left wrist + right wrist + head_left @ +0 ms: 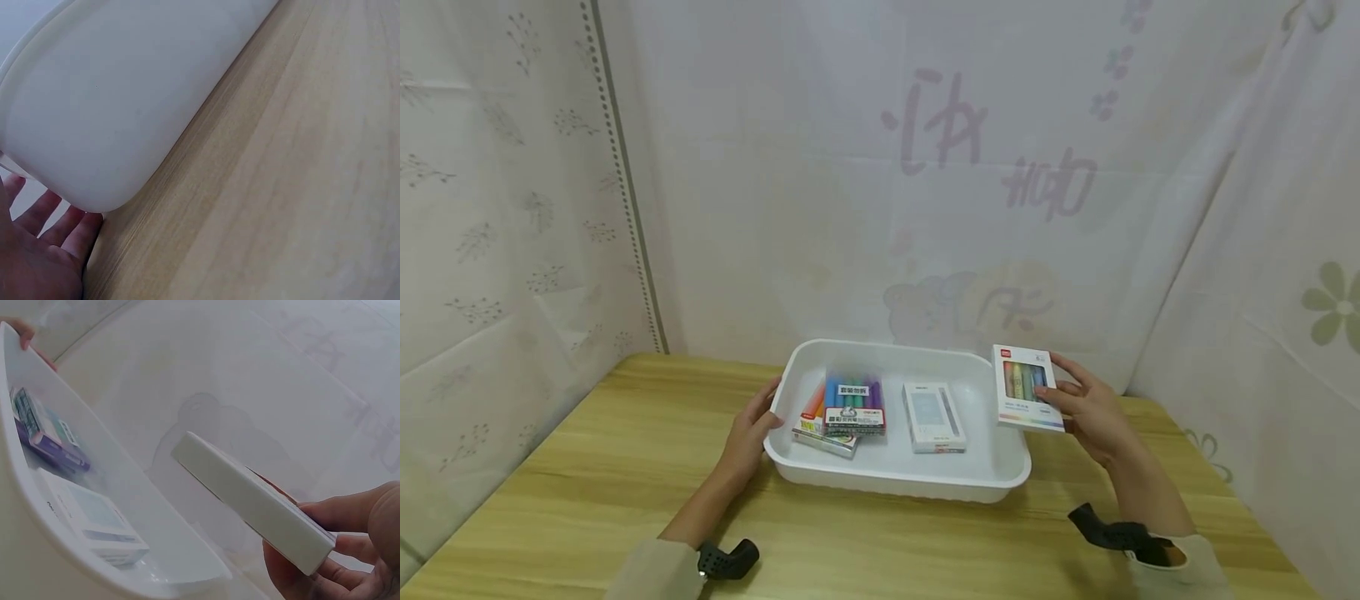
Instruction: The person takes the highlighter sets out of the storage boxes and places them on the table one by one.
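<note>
A white plastic tray [895,477] stands on the wooden table. My left hand [748,435] grips its left end, thumb over the rim; in the left wrist view the fingers [62,228] lie against the outer wall. Above the tray's right end, my right hand [1086,408] holds a white windowed box of coloured pens [1018,417] between thumb and fingers. The right wrist view shows this box [250,500] edge-on. Inside the tray, a clear pack of coloured pens [853,408] lies over another pen pack [823,440]. Right of them lies a white box with a pale blue front [934,417].
The light wooden table [617,467] extends to both sides and in front of the tray. Pale printed curtains [775,208] hang behind it and at both sides. Black straps [727,560] are on both wrists.
</note>
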Motion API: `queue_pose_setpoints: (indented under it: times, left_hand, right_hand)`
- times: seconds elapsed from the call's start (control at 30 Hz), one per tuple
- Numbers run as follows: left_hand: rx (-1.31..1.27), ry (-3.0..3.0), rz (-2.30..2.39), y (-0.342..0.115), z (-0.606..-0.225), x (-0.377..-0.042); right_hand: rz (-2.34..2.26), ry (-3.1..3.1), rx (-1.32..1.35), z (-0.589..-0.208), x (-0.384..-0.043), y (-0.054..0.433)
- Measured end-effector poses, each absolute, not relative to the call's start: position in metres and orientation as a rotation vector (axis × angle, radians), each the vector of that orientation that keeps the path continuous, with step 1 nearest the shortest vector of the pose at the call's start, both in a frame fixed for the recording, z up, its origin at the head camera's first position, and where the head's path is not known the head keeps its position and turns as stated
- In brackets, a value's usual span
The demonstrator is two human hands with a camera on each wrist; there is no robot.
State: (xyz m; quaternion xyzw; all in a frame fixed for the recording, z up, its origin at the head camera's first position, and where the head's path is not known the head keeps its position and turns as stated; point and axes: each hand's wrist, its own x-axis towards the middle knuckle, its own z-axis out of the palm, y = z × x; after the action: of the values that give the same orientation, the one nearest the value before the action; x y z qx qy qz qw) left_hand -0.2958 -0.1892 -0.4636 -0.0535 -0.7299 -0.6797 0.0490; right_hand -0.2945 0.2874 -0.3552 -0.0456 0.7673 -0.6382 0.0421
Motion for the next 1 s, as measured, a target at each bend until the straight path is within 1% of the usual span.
queue_pose_setpoints:
  times: [0.4,0.67,1.0]
  left_hand:
    - [-0.157,-2.229,-2.065,-0.188,-0.466,-0.294]
    - [-0.158,-2.257,-2.029,-0.192,-0.462,-0.295]
    - [-0.134,-2.276,-2.046,-0.19,-0.461,-0.295]
  right_hand:
    - [-1.983,2.345,-0.118,-0.357,-0.291,0.305]
    - [-2.026,2.308,-0.135,-0.361,-0.293,0.309]
    - [-2.073,2.284,-0.135,-0.364,-0.3,0.328]
